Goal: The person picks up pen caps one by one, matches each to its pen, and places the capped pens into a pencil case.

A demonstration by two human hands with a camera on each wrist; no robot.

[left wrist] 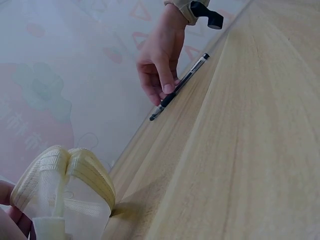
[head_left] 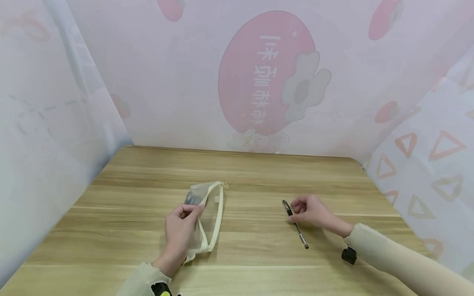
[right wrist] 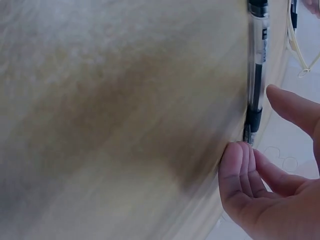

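Note:
My left hand (head_left: 180, 230) pinches one edge of a see-through zip pouch (head_left: 211, 218) between thumb and fingers. The pouch has cream zipper bands, and its mouth gapes toward the right. Something dark shows through its far left part, partly covered by the hand. A clear-barrelled pen (head_left: 299, 230) with black ends lies slantwise on the table. Beside its far end is my right hand (head_left: 312, 211), thumb and fingers spread apart. In the right wrist view the fingertips (right wrist: 235, 155) are right at one end of the pen (right wrist: 257, 70), and the thumb stands off its barrel.
Both things are on a wood-grain table (head_left: 252, 267). Printed cloth (head_left: 177, 82) with strawberries and triangles hangs behind the table and along both sides. A black device (head_left: 349, 255) is strapped at the right wrist.

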